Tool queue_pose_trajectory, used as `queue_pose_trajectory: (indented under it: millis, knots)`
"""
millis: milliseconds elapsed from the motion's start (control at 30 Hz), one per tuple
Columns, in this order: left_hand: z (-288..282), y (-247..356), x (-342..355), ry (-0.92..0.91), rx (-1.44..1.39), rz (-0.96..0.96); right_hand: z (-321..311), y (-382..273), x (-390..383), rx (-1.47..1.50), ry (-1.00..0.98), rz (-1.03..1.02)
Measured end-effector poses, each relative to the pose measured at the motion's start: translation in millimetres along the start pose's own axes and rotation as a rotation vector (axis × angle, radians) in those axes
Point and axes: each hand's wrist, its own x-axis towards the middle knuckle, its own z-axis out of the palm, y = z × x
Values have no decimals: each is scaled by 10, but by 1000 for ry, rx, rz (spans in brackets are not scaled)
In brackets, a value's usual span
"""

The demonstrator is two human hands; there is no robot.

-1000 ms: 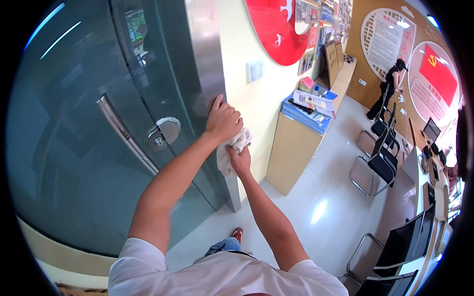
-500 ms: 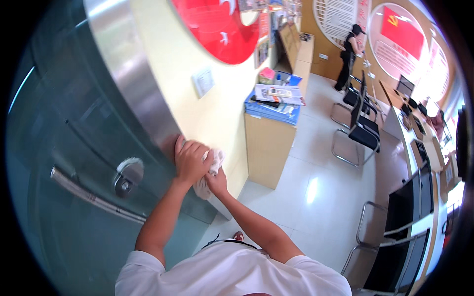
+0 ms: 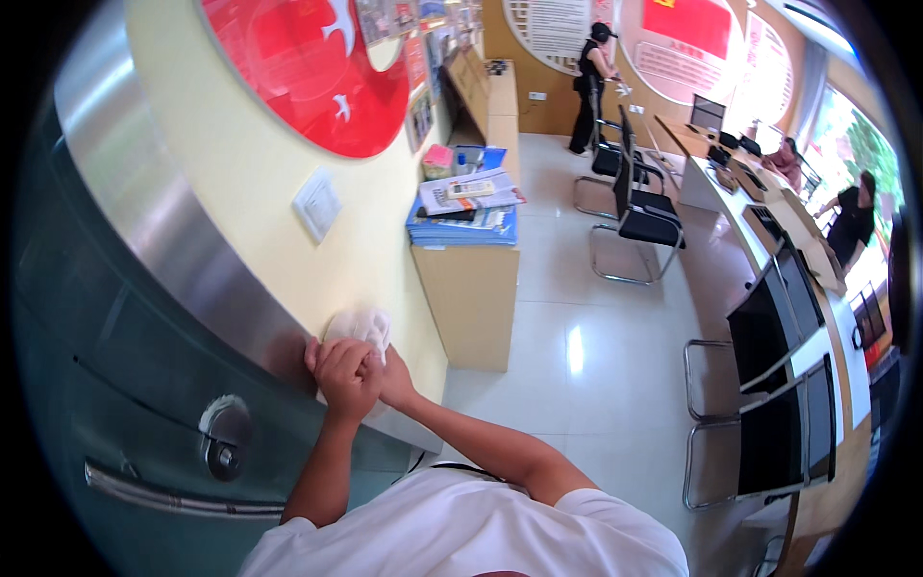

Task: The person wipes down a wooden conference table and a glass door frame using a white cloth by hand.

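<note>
A white cloth [image 3: 370, 325] is bunched against the edge of the cream wall [image 3: 288, 279], where the wall meets a brushed metal door frame [image 3: 183, 221]. My left hand [image 3: 348, 377] is curled at the cloth, with its fingertips by the metal edge. Beside it and partly behind it, my right hand [image 3: 395, 380] grips the cloth's lower part; most of its fingers are hidden. To the left of my hands stands a glass door with a round lock [image 3: 226, 444] and a curved metal handle [image 3: 173, 500]. Above the cloth is a white wall switch [image 3: 317, 204].
A wooden cabinet [image 3: 468, 303] bearing stacked papers [image 3: 461, 226] stands ahead of my hands. Black chairs [image 3: 649, 216] line a long desk [image 3: 750, 231] at right. One person [image 3: 588, 87] stands at the back, another [image 3: 852, 221] by the window, and someone sits at the desk.
The view has turned right, so the room has shifted left, and a person by the window has come into sight. Both hands stay at the wall edge; the cloth now bulges above them.
</note>
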Motion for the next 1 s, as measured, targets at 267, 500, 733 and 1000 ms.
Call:
queue_pose_trajectory:
  millis: [267,500,733,1000]
  knots:
    - [318,-95,50,37,-129,-43,-93,183,33,27,19,43]
    - [668,-447,41,112,-179,-133,-770,315,-219,-426,-302,222]
    - [1151,-312,-50,1,-144,-275,-1899,406,-890,-174,220,434]
    - [2123,1062,-231,-270,-506,-276,-3600,287,-1793,-223,613,550]
